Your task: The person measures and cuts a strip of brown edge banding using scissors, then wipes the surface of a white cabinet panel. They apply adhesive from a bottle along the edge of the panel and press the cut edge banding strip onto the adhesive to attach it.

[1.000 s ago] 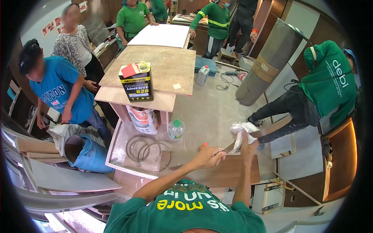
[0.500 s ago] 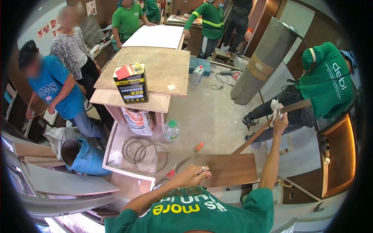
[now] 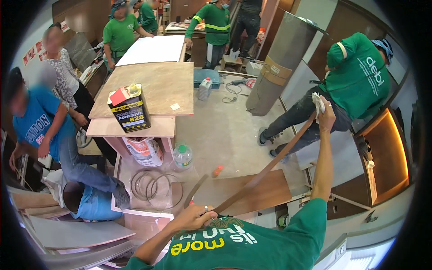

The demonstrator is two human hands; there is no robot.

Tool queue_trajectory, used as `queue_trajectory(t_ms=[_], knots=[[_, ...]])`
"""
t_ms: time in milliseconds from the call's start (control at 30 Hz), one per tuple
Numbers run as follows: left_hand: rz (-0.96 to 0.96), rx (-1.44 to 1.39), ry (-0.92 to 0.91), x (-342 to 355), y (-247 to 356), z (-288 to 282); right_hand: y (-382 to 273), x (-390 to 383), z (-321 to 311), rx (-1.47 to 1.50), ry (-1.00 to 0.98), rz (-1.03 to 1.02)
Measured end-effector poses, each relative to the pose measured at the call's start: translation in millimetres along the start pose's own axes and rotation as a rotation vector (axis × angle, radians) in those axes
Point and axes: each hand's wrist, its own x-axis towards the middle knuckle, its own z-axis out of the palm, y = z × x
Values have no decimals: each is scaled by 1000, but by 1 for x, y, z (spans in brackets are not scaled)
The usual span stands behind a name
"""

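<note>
- Head view: my left hand (image 3: 194,218) pinches the near end of a long brown edging strip (image 3: 265,168), close to my chest.
- The strip runs diagonally up and to the right.
- My right hand (image 3: 325,116), raised, presses a white cloth (image 3: 317,101) around the strip's far end.

1. The right hand (image 3: 326,114) is closing around a white cloth (image 3: 318,102), so the top end of the long brown strip (image 3: 265,171) is hiding under them.
2. The left hand (image 3: 194,217) is covering the strip where it is pinching it.
3. The wearer's green shirt (image 3: 243,245) is getting cut off by the bottom edge.
4. The bending person in green (image 3: 360,76) is hiding their own hands.
5. The blue bucket (image 3: 87,202) is sitting half behind a leg.
6. The little orange thing (image 3: 218,170) on the floor is too small to tell.
</note>
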Motion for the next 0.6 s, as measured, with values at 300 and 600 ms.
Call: queue_trajectory(t_ms=[300, 600], knots=[[38, -15, -54, -5, -7, 0, 10, -4, -20, -13, 43, 22], [35, 37, -89, -6, -9, 4, 25, -8, -47, -95, 46, 81]])
